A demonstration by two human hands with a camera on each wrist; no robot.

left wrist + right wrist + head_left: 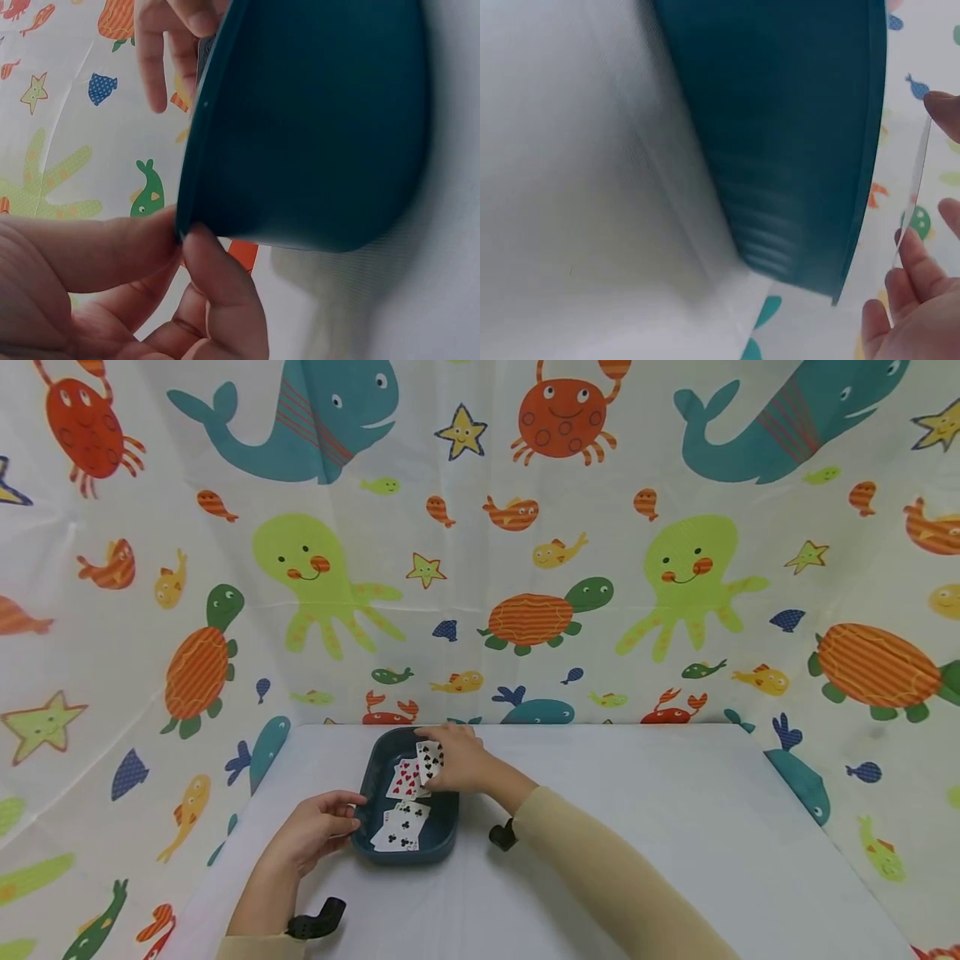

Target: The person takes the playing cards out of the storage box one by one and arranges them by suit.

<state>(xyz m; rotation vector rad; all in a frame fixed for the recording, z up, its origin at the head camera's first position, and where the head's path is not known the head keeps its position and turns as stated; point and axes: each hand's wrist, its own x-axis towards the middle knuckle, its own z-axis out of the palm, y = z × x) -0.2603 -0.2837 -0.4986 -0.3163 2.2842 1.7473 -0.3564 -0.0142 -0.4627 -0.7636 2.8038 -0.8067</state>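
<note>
Playing cards [402, 814] are lying in the dark teal plastic tray [372, 767]; right hand [457, 762] is pinching one black-suited card [430, 760], left hand [318, 828] is gripping the tray's rim.

From my wrist views the dark teal tray [315, 127] hides its own cards, my right hand [911, 315] is cut off at the picture's edge, and the held card [913, 187] shows only edge-on, its face unreadable.

the tray [372, 847] sits on the desk [637, 827] near its back edge, left of centre. cards [399, 832] lie in it; the left hand [315, 831] is at its left rim, the right hand [459, 762] over its far end.
</note>
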